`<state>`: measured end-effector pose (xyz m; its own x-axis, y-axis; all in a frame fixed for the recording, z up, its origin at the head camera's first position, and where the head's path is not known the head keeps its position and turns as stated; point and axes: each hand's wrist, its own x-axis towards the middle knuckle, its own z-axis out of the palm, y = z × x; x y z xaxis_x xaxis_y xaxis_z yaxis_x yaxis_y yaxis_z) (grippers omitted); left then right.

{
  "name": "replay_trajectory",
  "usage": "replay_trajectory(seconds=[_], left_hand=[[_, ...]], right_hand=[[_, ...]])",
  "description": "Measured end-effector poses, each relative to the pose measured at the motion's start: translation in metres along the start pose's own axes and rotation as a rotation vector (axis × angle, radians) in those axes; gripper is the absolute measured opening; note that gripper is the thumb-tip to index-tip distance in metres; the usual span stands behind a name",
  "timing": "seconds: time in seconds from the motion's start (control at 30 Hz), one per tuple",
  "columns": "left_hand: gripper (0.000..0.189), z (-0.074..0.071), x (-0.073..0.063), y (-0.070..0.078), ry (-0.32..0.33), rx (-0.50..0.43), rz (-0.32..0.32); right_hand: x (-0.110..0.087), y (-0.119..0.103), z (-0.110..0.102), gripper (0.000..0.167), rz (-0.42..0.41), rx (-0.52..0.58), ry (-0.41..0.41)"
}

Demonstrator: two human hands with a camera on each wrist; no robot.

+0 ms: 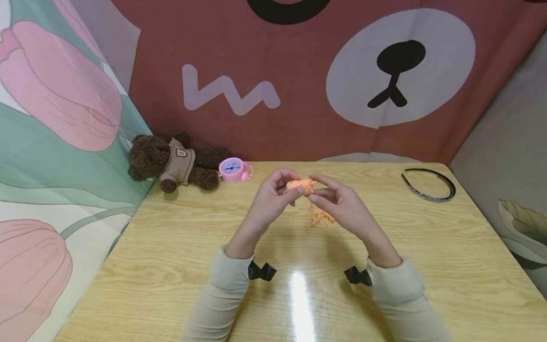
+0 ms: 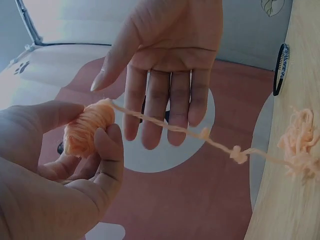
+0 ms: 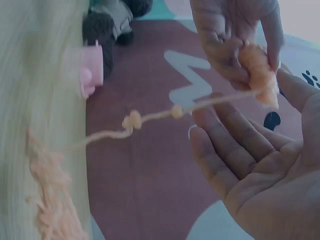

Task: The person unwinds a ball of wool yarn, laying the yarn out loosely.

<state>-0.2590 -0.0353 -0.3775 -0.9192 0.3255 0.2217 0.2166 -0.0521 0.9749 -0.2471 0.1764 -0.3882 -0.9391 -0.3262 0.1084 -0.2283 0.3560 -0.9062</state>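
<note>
Above the tabletop, the left hand pinches a small roll of yarn, pale orange, wound in close, neat turns; the right hand, fingers nearly straight, is just beside it. One knotted strand leads to a loose, tangled heap on the wood. Farther back lie a headband, pink clock and teddy bear.

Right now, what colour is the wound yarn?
The yarn is light orange; it shows best in the left wrist view.

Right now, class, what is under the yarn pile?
The yarn pile rests on the table; bare wood shows around it, but whatever lies directly beneath is covered and cannot be seen.
</note>
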Motion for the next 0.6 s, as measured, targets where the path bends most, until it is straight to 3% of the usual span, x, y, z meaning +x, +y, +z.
replay_trajectory(seconds=[0.13, 0.37, 0.6], left_hand=[[0.025, -0.001, 0.0, -0.001, -0.011, 0.043, 0.0], [0.027, -0.004, 0.0, 0.001, 0.034, 0.082, 0.011], [0.026, -0.008, 0.0, 0.002, 0.079, 0.079, 0.008]], right_hand=[[-0.001, -0.001, 0.003, 0.059, 0.003, -0.005, 0.021], [-0.005, 0.003, -0.007, 0.035, -0.016, -0.033, 0.163], [-0.007, 0.005, -0.021, 0.042, -0.023, 0.008, 0.296]])
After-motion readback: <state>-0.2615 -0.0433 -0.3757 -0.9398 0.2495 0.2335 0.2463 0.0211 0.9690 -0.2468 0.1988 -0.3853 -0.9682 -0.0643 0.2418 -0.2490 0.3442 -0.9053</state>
